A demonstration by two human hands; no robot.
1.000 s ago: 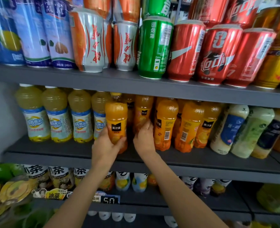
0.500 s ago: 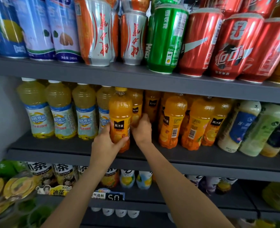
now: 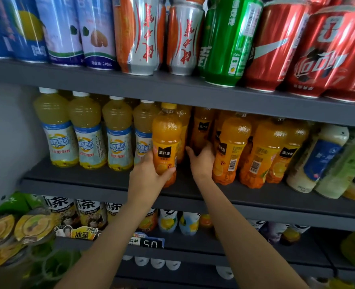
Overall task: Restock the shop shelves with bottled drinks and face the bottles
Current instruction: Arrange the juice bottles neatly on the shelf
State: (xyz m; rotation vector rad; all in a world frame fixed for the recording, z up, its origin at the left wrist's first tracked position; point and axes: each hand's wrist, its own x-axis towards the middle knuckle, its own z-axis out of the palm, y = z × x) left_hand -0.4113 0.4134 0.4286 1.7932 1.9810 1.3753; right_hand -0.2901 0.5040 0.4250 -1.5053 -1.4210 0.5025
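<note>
On the middle shelf, my left hand is holding a juice bottle at the front edge, just right of the row of tea bottles. My right hand is reaching behind it, touching a bottle further back. Cans are standing on the shelf above.

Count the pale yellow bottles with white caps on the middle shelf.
4, in a front row at the shelf's left end: first, second, third, fourth. More may stand hidden behind them.
</note>
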